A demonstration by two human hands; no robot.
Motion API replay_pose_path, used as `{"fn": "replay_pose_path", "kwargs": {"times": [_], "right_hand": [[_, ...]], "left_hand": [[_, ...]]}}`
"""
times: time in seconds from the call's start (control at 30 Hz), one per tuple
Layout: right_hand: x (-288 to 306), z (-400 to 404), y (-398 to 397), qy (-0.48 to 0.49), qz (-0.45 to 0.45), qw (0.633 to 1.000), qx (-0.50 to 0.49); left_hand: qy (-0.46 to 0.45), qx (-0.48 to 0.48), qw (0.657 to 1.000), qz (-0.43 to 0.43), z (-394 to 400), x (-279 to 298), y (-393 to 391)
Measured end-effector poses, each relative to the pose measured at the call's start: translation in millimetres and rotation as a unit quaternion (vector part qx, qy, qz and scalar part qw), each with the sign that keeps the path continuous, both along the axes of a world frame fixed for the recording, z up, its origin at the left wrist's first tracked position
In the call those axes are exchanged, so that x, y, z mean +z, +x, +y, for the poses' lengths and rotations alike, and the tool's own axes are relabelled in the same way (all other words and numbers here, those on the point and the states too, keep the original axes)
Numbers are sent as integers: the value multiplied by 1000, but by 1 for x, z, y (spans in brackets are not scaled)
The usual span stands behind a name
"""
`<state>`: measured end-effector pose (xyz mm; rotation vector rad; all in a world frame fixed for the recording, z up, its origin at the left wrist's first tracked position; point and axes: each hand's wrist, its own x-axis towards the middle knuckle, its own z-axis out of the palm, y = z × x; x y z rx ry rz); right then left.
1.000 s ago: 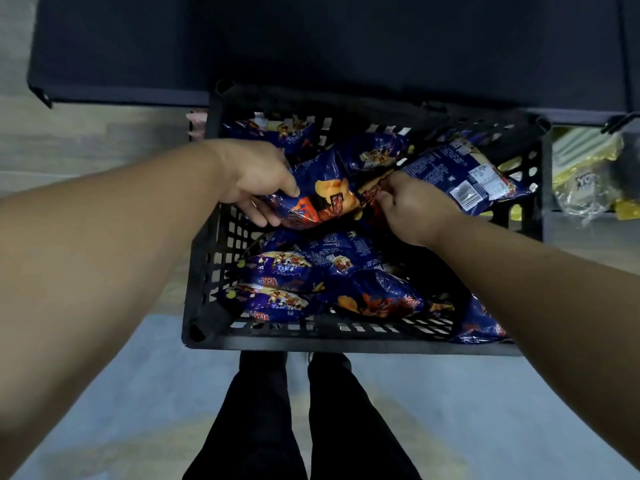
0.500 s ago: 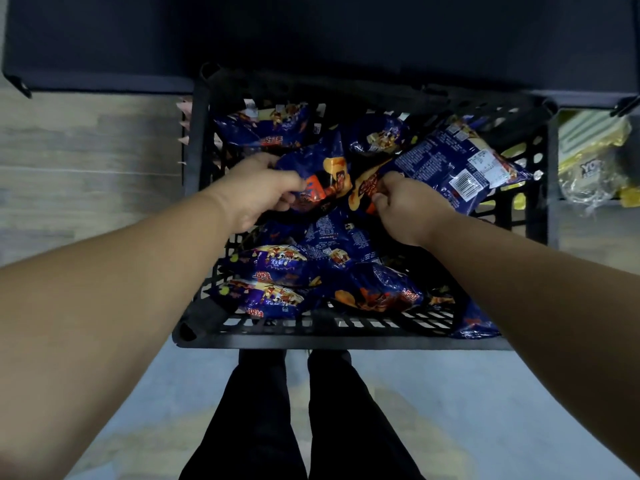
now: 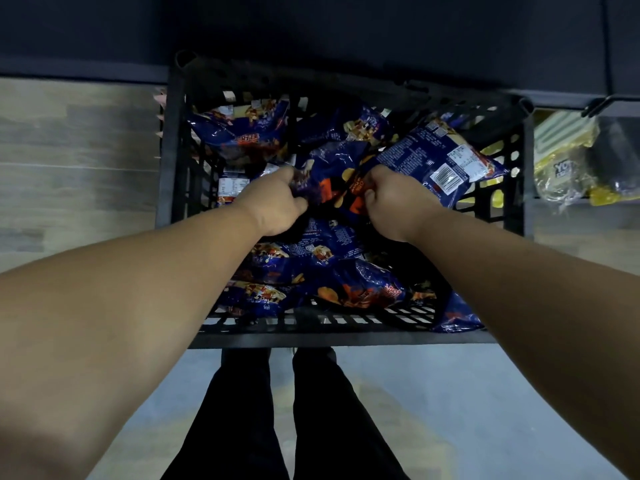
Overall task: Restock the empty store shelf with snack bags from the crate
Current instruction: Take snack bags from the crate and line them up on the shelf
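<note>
1. While we are leaning over the black crate at the centre of the frame, our left hand and right hand are both pinching snack bags, fingers curled into the blue foil; the middle bag is sitting between them, and the right hand also seems to be catching the back-side bag.
2. We are judging that pulling two overlapping bags at once could be tearing a seam, or dragging a neighbour over the rim; the bag at lower right is already hanging at the edge.
3. We are reading only a barcode and a white label panel; the print is too small. "YO" is showing on a yellow packet at upper right.
</note>
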<state>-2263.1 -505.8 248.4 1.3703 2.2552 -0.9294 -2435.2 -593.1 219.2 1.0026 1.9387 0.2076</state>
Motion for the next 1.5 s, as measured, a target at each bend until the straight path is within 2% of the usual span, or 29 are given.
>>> {"fn": "replay_pose_path", "kwargs": {"times": [0.1, 0.2, 0.33, 0.5, 0.6, 0.7, 0.8, 0.87, 0.97, 1.03, 1.2, 1.33, 1.5], "right_hand": [[5, 1, 0, 7, 4, 1000, -12], [8, 2, 0, 11, 12, 1000, -24], [11, 4, -1, 12, 18, 999, -27], [7, -1, -1, -14, 3, 1000, -3], [5, -6, 0, -72, -12, 997, 35], [8, -7, 5, -175, -24, 984, 26], [20, -6, 9, -278, -72, 956, 55], [23, -8, 9, -323, -127, 931, 111], [22, -22, 8, -287, -195, 918, 191], [16, -31, 8, -264, -198, 922, 203], [8, -35, 7, -230, -138, 952, 144], [16, -14, 7, -195, -88, 975, 61], [29, 10, 3, -108, -40, 993, 13]], "left_hand": [[60, 35, 998, -2, 3, 14, -9], [91, 26, 995, 7, 6, 32, -22], [95, 23, 994, -53, 12, 50, -43], [45, -48, 998, -19, 15, 48, -50], [39, -59, 997, -3, 18, 46, -49], [45, -72, 996, 29, 22, 48, -48], [57, -80, 994, 43, 23, 53, -47], [67, -95, 992, 55, 23, 57, -44], [94, -115, 986, 73, 23, 65, -40], [98, -121, 985, 76, 21, 67, -37], [81, -101, 990, 57, 16, 68, -33], [81, -84, 992, 43, 17, 79, -36], [-33, -113, 993, 23, 11, 84, -40]]}}
